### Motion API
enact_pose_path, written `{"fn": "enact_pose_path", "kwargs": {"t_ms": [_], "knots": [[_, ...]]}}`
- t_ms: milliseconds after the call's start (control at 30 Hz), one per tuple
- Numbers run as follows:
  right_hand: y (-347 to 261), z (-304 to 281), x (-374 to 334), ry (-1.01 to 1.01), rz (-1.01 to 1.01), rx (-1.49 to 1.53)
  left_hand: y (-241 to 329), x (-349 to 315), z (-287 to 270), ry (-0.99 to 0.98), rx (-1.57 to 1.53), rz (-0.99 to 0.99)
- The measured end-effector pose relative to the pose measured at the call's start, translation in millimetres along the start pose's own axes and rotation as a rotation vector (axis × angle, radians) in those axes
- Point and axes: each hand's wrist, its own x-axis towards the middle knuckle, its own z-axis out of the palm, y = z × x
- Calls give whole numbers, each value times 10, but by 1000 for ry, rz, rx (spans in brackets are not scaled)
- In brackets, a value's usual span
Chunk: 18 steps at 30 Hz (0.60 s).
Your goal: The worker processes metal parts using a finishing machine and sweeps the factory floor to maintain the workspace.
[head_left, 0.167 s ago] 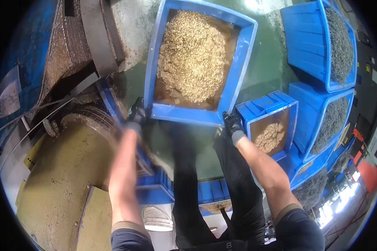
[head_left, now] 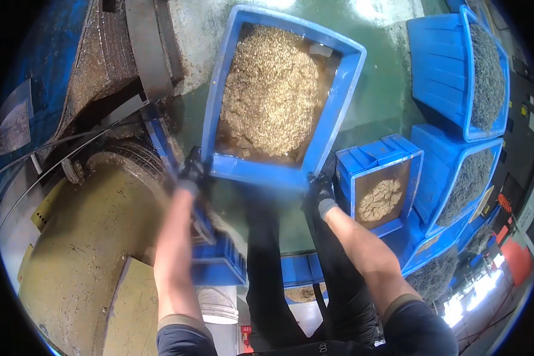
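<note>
Big blue bin (head_left: 256, 171) is front & centre, just ahead of the legs (head_left: 264, 255), sitting a bit skewed, heaped w/ gold-coloured bits (head_left: 273, 89) and brown liquid (head_left: 327, 68) round the edges. L hand (head_left: 193, 167) (black glove, kinda blurry) looks clamped on the near L corner, R hand (head_left: 321, 188) seems hooked on the near R one. So imo the step rn is a two-handed hold, either shifting or steadying it. Can't tell if the bin's fully down on the green floor (head_left: 380, 89) or partly up. Next move w/ it prob calls for an even grip & keeping it level, bc that liquid could slop, and it looks heavy tbh. Just R of it there's a smaller blue bin (head_left: 391, 148) w/ a tan clump (head_left: 381, 200), so mind the R knuckles. Further out: tall blue bins (head_left: 436, 65) of grey stringy stuff (head_left: 485, 77) on the R, olive machine casing (head_left: 89, 237) on the L, white bucket (head_left: 218, 304) near the L forearm.
</note>
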Motion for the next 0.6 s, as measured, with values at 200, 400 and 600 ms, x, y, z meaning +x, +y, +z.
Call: {"fn": "enact_pose_path", "kwargs": {"t_ms": [200,400,600], "knots": [[-365,-125,-305,-258,8,-258,-429,-259,164,34,51,-22],[-459,-699,-280,-221,-43,-353,162,-113,287,-38,-49,-211],[-125,-663,247,-221,-5,612,267,-780,880,-82,-1282,-655]]}}
